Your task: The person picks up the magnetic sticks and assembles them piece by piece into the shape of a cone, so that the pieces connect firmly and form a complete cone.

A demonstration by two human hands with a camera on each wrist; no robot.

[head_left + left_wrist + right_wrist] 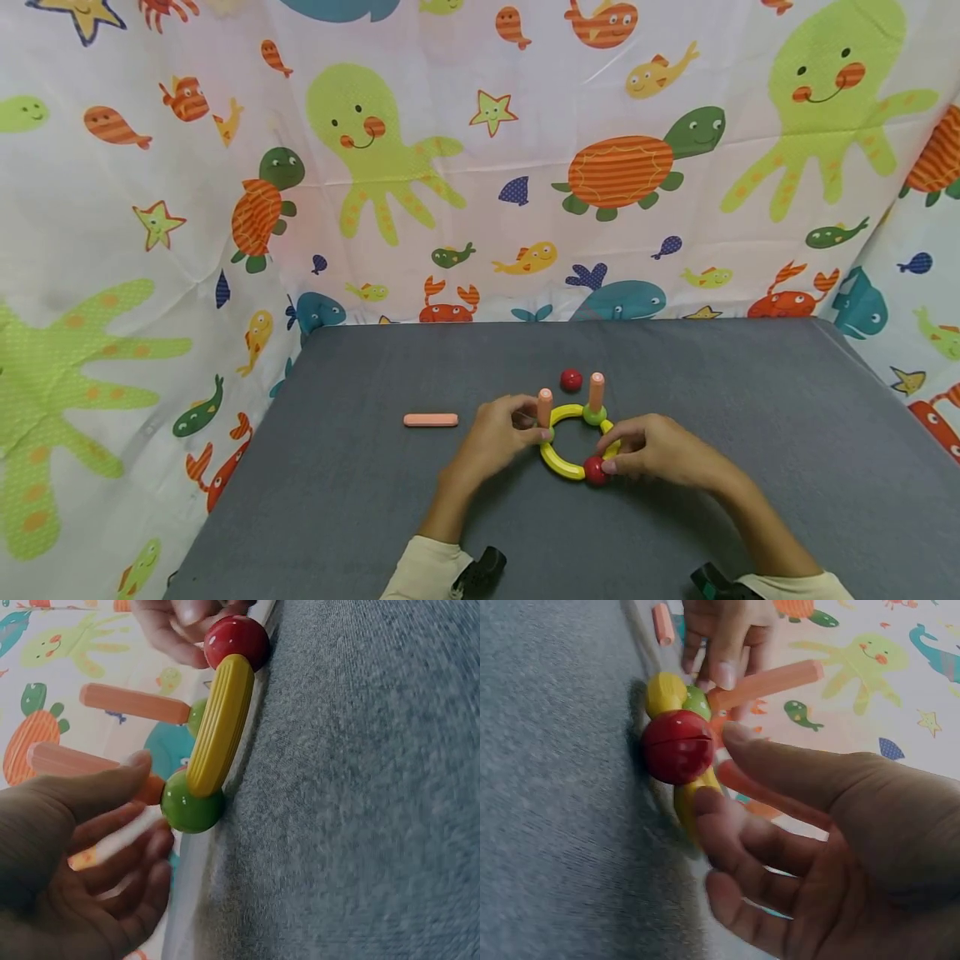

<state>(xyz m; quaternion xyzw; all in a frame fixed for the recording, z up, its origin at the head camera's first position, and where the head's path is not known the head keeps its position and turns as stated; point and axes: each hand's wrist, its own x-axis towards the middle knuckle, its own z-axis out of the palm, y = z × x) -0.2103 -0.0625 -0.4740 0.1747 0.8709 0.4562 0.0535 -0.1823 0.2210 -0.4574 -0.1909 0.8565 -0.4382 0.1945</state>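
Observation:
On the grey table lies a toy ring of yellow curved pieces (559,464) joined by balls. Peach sticks stand upright in two green balls: the left stick (545,408) and the back stick (596,391). My left hand (498,437) pinches the left stick low down, thumb across its base just over the green ball (191,801). At the near side of the ring, my right hand (660,450) holds the red ball (596,471) between thumb and fingers, with fingertips also close to the yellow piece beside it (697,796).
A loose peach stick (431,420) lies flat left of the left hand. Behind the ring sits another red ball (572,381). A curtain printed with sea animals (450,208) rises at the table's back edge and along its sides.

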